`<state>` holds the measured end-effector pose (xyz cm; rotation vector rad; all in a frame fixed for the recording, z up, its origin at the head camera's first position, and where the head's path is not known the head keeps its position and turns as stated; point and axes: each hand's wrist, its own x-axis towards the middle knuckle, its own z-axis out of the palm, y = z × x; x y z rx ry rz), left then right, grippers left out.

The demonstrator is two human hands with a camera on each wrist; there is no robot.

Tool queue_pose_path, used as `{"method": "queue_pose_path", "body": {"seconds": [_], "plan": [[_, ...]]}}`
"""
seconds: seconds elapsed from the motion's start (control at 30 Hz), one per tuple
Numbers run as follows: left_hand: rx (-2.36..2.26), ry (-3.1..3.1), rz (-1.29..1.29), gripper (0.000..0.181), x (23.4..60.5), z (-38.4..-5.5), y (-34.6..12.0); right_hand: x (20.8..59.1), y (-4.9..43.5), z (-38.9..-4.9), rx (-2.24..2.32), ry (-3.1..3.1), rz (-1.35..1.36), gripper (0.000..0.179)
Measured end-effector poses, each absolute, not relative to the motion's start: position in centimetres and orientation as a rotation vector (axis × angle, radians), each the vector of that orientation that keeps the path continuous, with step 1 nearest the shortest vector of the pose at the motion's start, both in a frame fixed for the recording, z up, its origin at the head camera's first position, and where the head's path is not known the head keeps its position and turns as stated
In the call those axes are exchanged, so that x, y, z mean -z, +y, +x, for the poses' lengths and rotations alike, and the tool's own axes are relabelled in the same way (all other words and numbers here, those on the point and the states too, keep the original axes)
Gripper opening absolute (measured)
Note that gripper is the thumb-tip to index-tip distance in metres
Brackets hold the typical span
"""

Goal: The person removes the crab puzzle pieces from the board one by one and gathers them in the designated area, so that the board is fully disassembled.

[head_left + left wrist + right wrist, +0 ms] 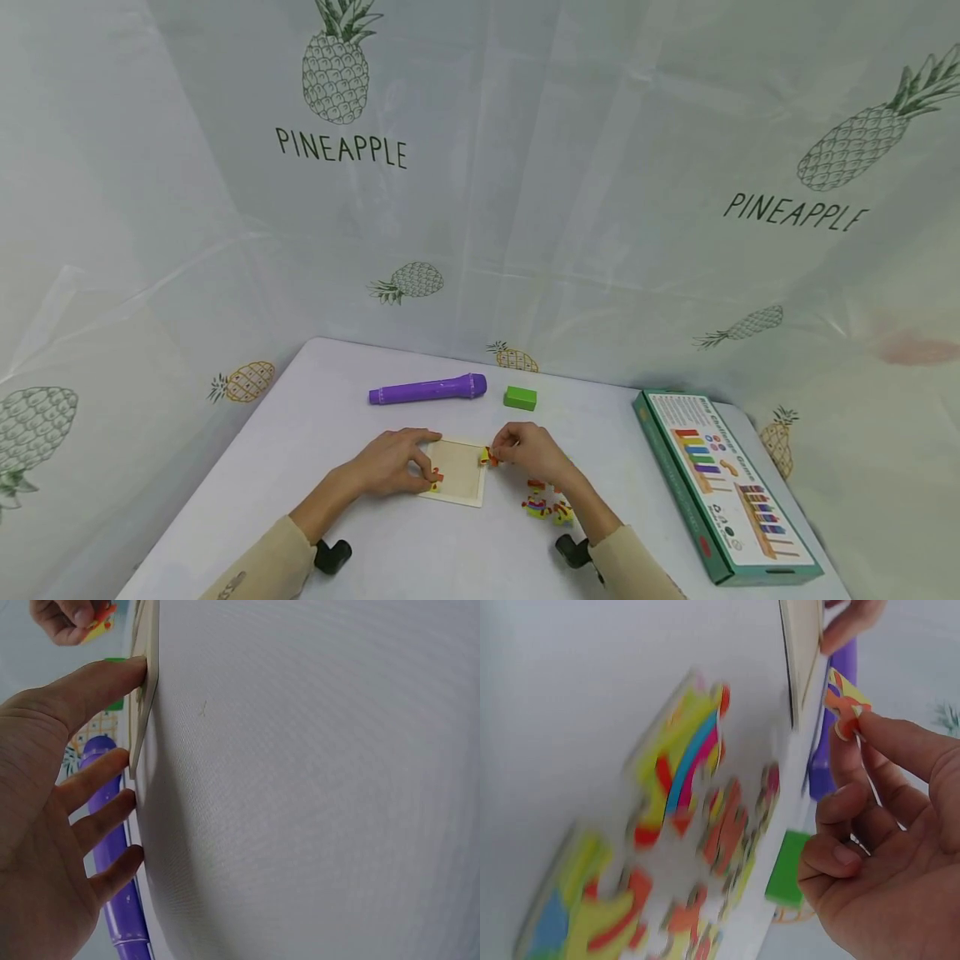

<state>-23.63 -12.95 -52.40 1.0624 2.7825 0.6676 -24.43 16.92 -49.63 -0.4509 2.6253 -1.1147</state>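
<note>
A pale wooden puzzle tray (459, 471) lies flat on the table, a small red-and-yellow puzzle piece (436, 478) at its left side. My left hand (392, 462) rests at the tray's left edge, thumb (112, 681) on the tray and the other fingers spread along the side. Between thumb and index finger, my right hand (528, 450) pinches a yellow, orange and red jigsaw piece (845, 701) above the tray's right edge. Several other colourful jigsaw pieces (537, 505) lie on the table below the right wrist.
A purple toy microphone (427, 389) and a green block (520, 398) lie beyond the tray. To the right is a green-and-white game box (727, 492). A pineapple-print curtain (480, 208) hangs behind the white table (300, 433).
</note>
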Motion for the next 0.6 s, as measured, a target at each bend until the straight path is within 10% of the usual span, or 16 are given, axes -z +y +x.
{"method": "queue_pose_path", "body": {"seconds": [0.6], "plan": [[-0.641,2.819,1.099,0.009,52.9,-23.8,-13.0,50.0,19.7,-23.7,0.994,2.548,-0.36,0.007]]}}
